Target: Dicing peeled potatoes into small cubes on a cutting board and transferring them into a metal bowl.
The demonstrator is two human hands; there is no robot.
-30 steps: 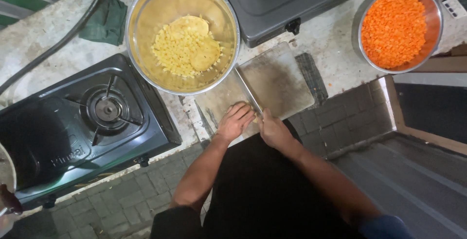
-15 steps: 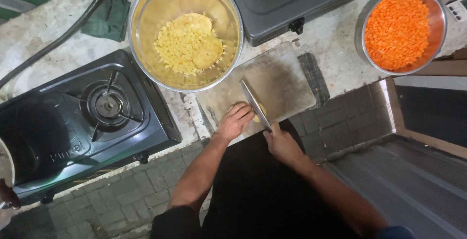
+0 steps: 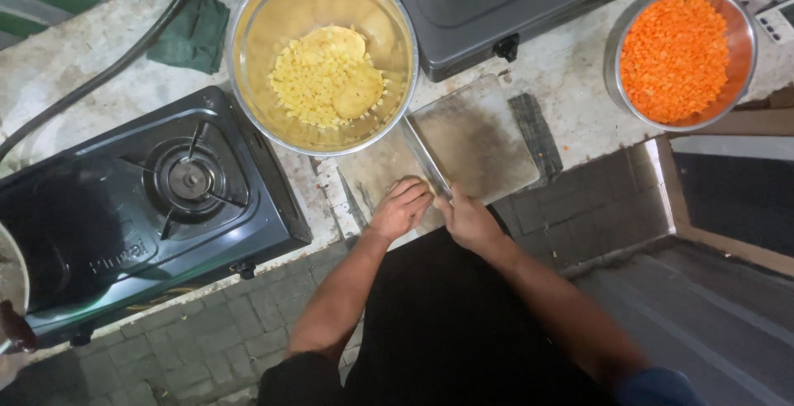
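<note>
The knife (image 3: 426,158) lies across the board (image 3: 475,137), blade running from the near edge of the bench up toward the steel bowl (image 3: 248,67). The right hand (image 3: 469,220) has its grip clenched round the handle at the board's near edge. The left hand (image 3: 399,207) sits just beside it, fingers curled down on something small and pale on the board; what it is cannot be told. The board rests at the near edge of the bench (image 3: 571,67), its top worn and stained.

Behind the board the steel bowl holds yellow diced pieces (image 3: 318,83) with two flat slices on top. At the bench's right end a second bowl (image 3: 736,67) is full of orange diced pieces (image 3: 674,54). A black stove (image 3: 141,199) stands at the left end, and a grey stove (image 3: 513,1) along the far edge. A green cloth (image 3: 194,34) and a black hose (image 3: 107,67) lie near the far left corner.
</note>
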